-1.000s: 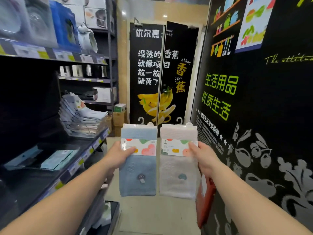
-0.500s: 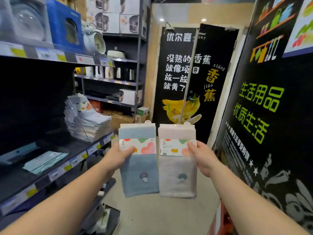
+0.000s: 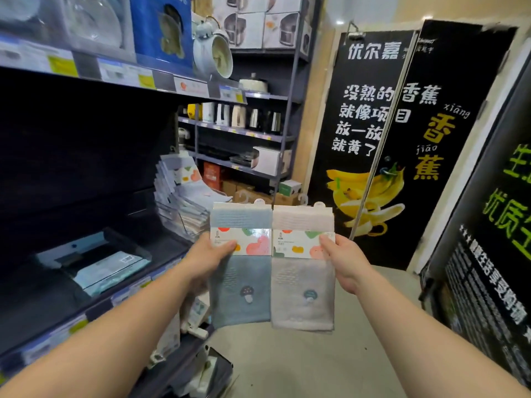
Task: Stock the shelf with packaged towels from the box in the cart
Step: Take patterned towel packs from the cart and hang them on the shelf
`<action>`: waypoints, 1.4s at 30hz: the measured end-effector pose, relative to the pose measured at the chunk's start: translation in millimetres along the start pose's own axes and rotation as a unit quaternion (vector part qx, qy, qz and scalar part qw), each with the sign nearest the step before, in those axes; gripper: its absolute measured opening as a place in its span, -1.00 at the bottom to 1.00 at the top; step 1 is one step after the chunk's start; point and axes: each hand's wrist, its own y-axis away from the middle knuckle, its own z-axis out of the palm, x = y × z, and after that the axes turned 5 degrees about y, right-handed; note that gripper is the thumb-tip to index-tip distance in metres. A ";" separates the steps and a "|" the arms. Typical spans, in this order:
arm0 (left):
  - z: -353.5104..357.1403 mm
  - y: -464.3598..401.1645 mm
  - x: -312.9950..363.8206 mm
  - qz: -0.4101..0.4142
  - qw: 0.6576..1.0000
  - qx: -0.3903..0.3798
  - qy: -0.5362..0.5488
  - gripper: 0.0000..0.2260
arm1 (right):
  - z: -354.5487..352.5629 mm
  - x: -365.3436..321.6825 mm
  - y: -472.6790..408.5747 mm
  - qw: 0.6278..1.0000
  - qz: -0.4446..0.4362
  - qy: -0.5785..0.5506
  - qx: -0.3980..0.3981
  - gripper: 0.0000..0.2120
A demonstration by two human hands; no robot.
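The person holds two packaged towels up in front of the body, side by side and upright, with their inner edges touching. The left hand (image 3: 211,255) holds the blue-grey packaged towel with a small embroidered mushroom (image 3: 241,278); its grip is closed on the left edge of the package, with the thumb lying on the white paper label with coloured shapes. The right hand (image 3: 343,258) holds the pale grey packaged towel with a small teal mushroom (image 3: 303,288) in the same way, its grip closed on the right edge and the thumb on the label. Each package has a clear plastic hook at the top.

Both towels hang in the air over the grey floor (image 3: 301,366), just to the right of the dark shop shelf with price labels along its front edge (image 3: 129,285). On this shelf, behind the left hand, a leaning stack of similar packaged towels (image 3: 184,196) stands in a clear holder. More to the left on the same shelf lie flat light blue packages (image 3: 106,268). On the shelf above stands a white twin-bell alarm clock (image 3: 214,54) next to a blue box (image 3: 162,27). Behind the towels stands a black banner with yellow bananas and white Chinese text (image 3: 370,145)
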 end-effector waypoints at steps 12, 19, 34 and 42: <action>-111.8 -103.2 18.0 0.057 0.994 0.090 -0.018 -0.80 | 81.1 -75.1 -130.7 0.997 -0.056 -0.037 -0.038 -0.77; -166.5 -108.5 21.9 0.081 0.988 0.132 -0.018 -0.91 | 105.9 -121.5 -165.1 0.993 -0.098 -0.034 -0.053 -0.80; -206.9 -105.5 31.0 0.064 0.967 0.243 -0.044 -0.79 | 179.5 -152.1 -232.4 0.983 -0.108 -0.018 -0.145 -0.74; -202.1 -114.4 29.6 0.040 0.953 0.293 -0.068 -0.80 | 209.3 -170.6 -295.2 0.968 -0.095 -0.035 -0.228 -0.77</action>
